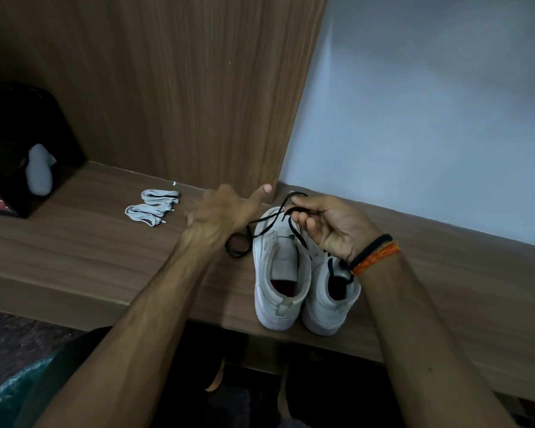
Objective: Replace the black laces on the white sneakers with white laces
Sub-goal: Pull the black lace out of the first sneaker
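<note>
Two white sneakers stand side by side on a wooden shelf (pixel 105 248), heels toward me: the left sneaker (pixel 280 273) and the right sneaker (pixel 328 304). My right hand (pixel 331 223) hovers over their toes and pinches a black lace (pixel 271 222) between thumb and fingers. The lace runs down-left, passes under my left hand (pixel 223 211) and ends in a loose loop on the shelf beside the left sneaker. My left hand is blurred, back up, thumb stuck out; its palm side is hidden. Two bundled white laces (pixel 152 206) lie on the shelf, left of my left hand.
A black box (pixel 16 125) with a pale grey object (pixel 39 171) against it stands at the shelf's far left. A wood panel (pixel 183 88) and a pale wall (pixel 430 118) close the back. The shelf's front edge drops to dark floor below.
</note>
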